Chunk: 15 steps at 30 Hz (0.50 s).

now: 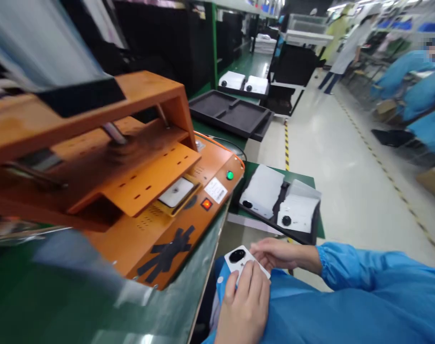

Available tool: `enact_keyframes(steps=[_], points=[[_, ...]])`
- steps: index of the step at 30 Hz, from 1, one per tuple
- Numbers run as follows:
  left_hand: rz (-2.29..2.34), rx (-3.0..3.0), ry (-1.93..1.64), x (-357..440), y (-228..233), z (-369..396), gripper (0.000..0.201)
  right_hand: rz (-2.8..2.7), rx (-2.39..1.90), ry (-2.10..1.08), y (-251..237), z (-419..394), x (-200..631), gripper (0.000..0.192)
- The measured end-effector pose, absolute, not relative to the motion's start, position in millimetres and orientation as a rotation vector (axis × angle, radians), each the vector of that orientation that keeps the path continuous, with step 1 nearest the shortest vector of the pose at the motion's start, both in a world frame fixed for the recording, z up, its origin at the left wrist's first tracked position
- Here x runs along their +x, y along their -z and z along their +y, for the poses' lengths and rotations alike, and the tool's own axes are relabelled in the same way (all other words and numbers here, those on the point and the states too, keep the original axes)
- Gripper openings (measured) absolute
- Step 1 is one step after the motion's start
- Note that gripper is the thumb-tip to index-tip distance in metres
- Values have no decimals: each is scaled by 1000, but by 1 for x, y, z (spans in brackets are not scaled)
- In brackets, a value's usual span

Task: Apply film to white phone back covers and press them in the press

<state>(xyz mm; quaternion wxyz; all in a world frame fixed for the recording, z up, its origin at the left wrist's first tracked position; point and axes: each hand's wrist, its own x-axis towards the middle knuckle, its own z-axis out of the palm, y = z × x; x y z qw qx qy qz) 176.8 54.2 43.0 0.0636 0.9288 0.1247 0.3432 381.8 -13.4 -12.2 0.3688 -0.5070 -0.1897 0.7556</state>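
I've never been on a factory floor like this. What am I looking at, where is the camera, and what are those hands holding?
The camera sits on a worker's head, looking down at their own hands. Both hands, the left hand and the right hand, hold a small white panel with a round black lens window over the lap. On the green bench stands an orange press fixture with a green button and a similar white part lying inside. To the right, a black tray carries white projector-like units. Other people in blue coats work in the background.
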Motion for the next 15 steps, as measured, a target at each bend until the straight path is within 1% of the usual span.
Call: enact_keyframes(steps=[2,3,5,7,8,11,13,15], points=[[242,2848,-900,184,-35,50,23,-637,-1503,-1734,23,-24,382,55],[212,2849,-842,186,-32,48,23,-755,-1635,-1609,27,-27,389,53],[219,2822,-735,186,-30,46,30,-948,-1875,-1365,29,-34,419,52],[293,2767,-659,182,-28,46,39,-1011,-2047,-1169,26,-44,463,47],[329,2738,-638,179,-27,46,38,-1023,-2122,-1073,24,-50,488,43],[364,2669,-612,171,-19,47,25,-1072,-2386,-778,20,-72,552,29],[333,2647,-570,168,-13,47,21,-1107,-2532,-667,23,-86,574,23],[320,2631,-526,167,-12,46,20,-1158,-2630,-624,29,-96,580,19]])
